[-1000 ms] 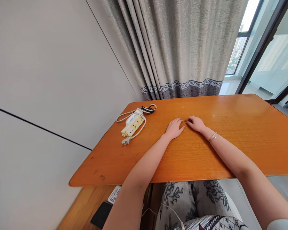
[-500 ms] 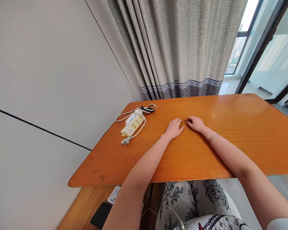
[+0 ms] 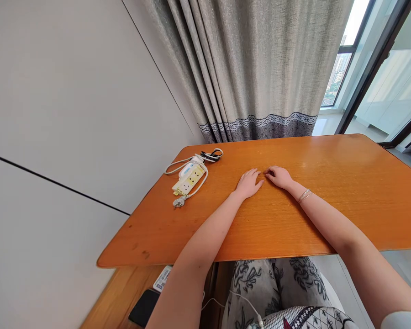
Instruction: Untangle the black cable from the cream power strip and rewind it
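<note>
My left hand (image 3: 248, 183) lies palm down on the orange wooden table (image 3: 345, 192), fingers stretched out flat and holding nothing. My right hand (image 3: 278, 176) rests flat right beside it, fingertips almost touching the left hand's, also empty. Thin bracelets circle my right wrist. A white and yellow power strip (image 3: 189, 178) with its white cord and plug lies to the left of my hands, about a hand's length from the left one.
A black coiled cable (image 3: 212, 155) lies at the table's far left corner. A grey curtain (image 3: 253, 68) hangs behind the table, with a window to the right and a white wall to the left. Below the table's near left edge sits a black phone (image 3: 144, 307).
</note>
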`<control>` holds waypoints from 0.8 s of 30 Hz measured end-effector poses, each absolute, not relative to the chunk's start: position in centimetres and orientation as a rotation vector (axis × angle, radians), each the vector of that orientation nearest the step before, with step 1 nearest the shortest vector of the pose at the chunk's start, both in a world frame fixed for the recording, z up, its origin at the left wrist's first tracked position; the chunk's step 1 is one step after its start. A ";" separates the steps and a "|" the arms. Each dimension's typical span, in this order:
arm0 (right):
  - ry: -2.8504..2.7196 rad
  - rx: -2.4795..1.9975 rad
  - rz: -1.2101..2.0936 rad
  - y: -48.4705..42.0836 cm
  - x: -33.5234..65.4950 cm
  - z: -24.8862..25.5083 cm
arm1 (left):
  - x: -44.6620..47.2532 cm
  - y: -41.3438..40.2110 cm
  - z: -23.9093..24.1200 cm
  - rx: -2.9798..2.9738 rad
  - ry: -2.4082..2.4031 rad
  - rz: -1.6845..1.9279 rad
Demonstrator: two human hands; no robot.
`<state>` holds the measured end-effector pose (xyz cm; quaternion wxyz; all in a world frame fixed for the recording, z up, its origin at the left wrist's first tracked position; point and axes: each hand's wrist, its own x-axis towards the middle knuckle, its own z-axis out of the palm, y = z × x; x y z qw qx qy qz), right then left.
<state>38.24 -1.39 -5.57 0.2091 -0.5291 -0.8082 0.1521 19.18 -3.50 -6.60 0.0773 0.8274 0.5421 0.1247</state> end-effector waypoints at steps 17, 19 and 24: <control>-2.257 -1.484 0.426 -1.7 38.2 -5.3 | 19.0 -3.1 -7.2 2.450 1.579 0.462; -2.254 -1.483 0.428 -1.7 38.2 -5.3 | 18.9 -3.1 -7.2 2.445 1.579 0.462; -2.249 -1.480 0.434 -1.6 38.2 -5.5 | 19.0 -3.2 -7.5 2.393 1.558 0.515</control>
